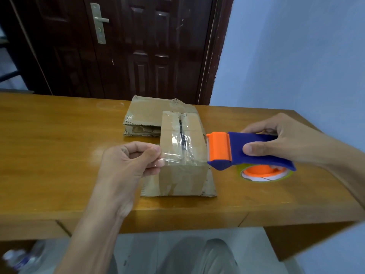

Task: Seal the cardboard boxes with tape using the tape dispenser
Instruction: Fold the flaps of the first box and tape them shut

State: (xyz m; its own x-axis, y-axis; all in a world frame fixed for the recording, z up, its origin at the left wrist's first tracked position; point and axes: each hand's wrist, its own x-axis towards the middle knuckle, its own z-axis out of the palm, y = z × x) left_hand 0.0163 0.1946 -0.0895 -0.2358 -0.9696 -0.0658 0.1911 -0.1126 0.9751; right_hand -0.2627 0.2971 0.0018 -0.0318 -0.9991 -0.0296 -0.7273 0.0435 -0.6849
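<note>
You are sitting at a wooden table [59, 155], and a small cardboard box [182, 155] is standing on it, right in front of you. A flatter box [150, 113] is lying behind it and touching it.

Your left hand [128, 165] is pinching the loose end of the clear tape [175, 153] between thumb and fingers, just off the left side of the small box. Your other fingers are curling in. The strip is stretching across the top of the box, over the dark gap between its flaps.

Your right hand [282, 139] is gripping the tape dispenser [250, 153] by its blue body, thumb on the near side, fingers wrapping over the top. Its orange end is sitting at the right edge of the box, and the tape roll is hanging under it.

The tape looks thin, floppy and very sticky, so it will probably crumple or stick to itself if it goes slack. Holding it by the very tip, pulled tight, looks best. The box looks light and a bit squashy, so it may slide or dent if you push hard. The dispenser looks hard and easy to grip around its blue middle. Its cutting edge is probably sharp, so keeping fingers behind the orange part seems wise.
</note>
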